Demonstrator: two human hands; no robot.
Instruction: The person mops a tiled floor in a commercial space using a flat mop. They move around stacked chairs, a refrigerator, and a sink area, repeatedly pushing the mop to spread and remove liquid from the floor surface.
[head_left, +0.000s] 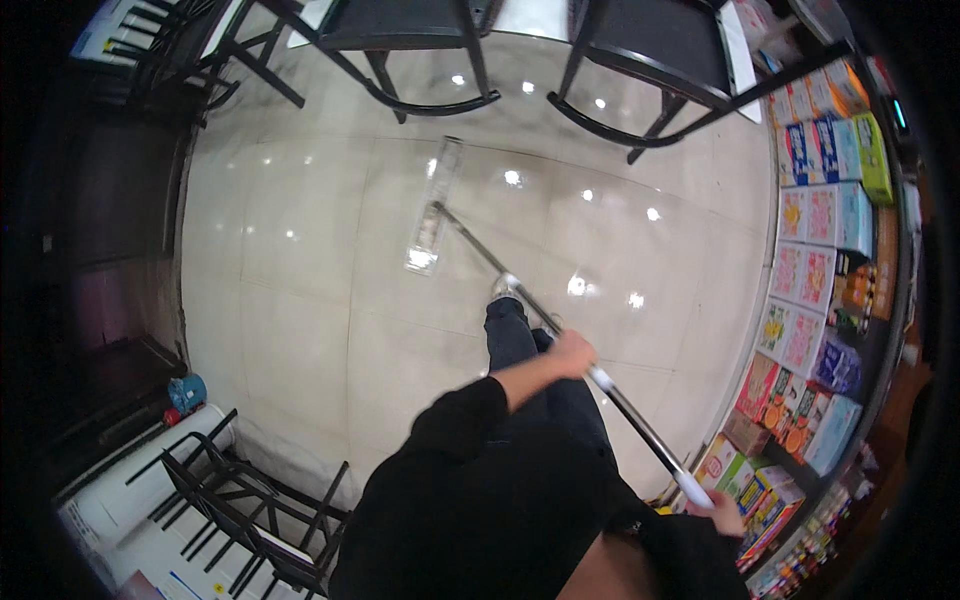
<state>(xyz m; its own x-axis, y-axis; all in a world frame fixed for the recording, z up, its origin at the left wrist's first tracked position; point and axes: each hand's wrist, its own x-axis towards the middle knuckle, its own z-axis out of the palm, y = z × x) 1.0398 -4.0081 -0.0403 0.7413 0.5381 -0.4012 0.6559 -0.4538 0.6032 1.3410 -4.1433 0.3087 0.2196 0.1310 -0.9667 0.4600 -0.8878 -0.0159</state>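
A flat mop with a long metal handle (643, 420) slants across the view from lower right to upper left. My left hand (574, 354) is closed around the handle near its middle, in front of my legs. At the white end grip, my right hand (721, 513) holds the top of the handle. The mop's long, narrow head (435, 206) lies flat on the glossy tiled floor (300, 330), ahead of my shoe and to its left. Its surface is slightly blurred.
Black chairs (405, 30) stand along the far side, their legs on the floor. Stacked product boxes (806, 277) line the right side. At the lower left are another black chair (247, 517), a white cylindrical object (135, 487) and a blue container (187, 391). Dark furniture borders the left.
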